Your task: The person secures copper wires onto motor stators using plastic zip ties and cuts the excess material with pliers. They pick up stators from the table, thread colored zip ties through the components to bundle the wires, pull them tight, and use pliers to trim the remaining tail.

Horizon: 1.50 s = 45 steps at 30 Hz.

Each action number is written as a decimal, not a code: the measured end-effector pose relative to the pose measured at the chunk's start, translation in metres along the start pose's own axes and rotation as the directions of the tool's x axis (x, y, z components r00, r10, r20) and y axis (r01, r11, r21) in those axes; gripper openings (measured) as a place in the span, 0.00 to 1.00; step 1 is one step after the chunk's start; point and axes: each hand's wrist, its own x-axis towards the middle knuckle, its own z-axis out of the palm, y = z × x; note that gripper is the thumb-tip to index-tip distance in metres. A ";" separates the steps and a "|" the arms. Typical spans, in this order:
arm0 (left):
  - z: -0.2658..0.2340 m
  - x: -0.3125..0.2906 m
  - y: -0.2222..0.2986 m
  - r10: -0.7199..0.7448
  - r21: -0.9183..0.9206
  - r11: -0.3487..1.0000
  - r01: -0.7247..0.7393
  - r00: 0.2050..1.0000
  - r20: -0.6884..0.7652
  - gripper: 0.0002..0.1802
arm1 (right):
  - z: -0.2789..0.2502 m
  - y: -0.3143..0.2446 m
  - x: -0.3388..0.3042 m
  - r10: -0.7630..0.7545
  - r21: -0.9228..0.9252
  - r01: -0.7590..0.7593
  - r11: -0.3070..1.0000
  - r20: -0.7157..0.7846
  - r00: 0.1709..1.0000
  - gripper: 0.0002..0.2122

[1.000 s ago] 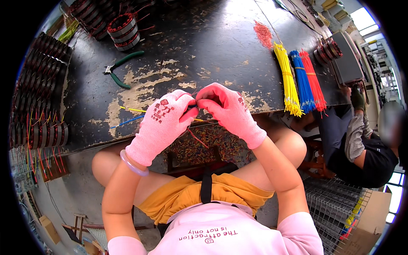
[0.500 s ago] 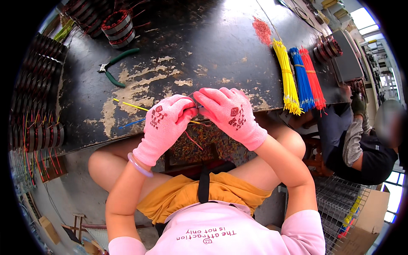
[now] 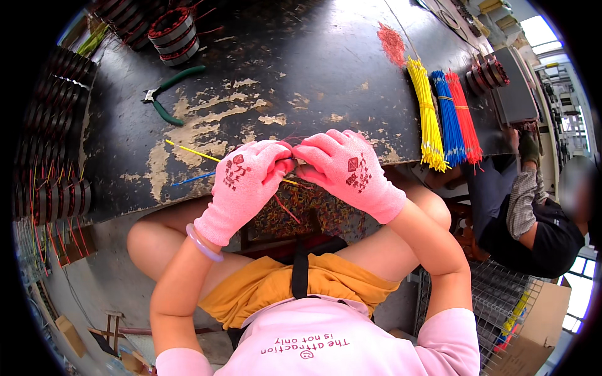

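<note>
Both my hands wear pink gloves with dark printing and meet at the table's front edge. My left hand (image 3: 244, 182) is closed round a few thin insulated wires. A yellow wire (image 3: 191, 150) and a blue wire (image 3: 193, 179) stick out to its left over the tabletop, and a red wire (image 3: 287, 209) hangs below it. Fingertips of my right hand (image 3: 348, 164) pinch right beside the left thumb and finger. Fine dark strands show just above the fingertips. What exactly lies in the right pinch is hidden by the gloves.
Green-handled cutters (image 3: 164, 95) lie open on the worn black table (image 3: 301, 81). Bundles of yellow wires (image 3: 427, 116), blue wires (image 3: 448, 116) and red wires (image 3: 464, 116) lie at right, near red scraps (image 3: 392, 45). Wound stator cores (image 3: 174, 36) stand at left. A co-worker (image 3: 533, 213) sits at right.
My right hand has turned slightly and its fingers have curled in closer to the left fingertips. The wires in my left hand stay nearly in place.
</note>
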 end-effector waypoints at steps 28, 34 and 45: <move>0.000 0.002 0.000 0.055 0.019 0.998 -0.055 0.998 -0.022 0.06 | -0.005 0.002 0.010 0.389 0.427 -0.572 0.700 0.444 0.807 0.09; -0.004 0.001 0.003 0.038 -0.013 0.999 -0.038 0.999 0.008 0.06 | -0.017 0.008 -0.010 0.626 0.611 -0.741 0.279 0.470 0.623 0.13; -0.004 0.002 0.001 0.029 -0.011 1.000 -0.028 0.999 0.014 0.07 | 0.020 0.000 -0.009 0.125 -0.087 -0.129 0.988 -0.054 0.991 0.11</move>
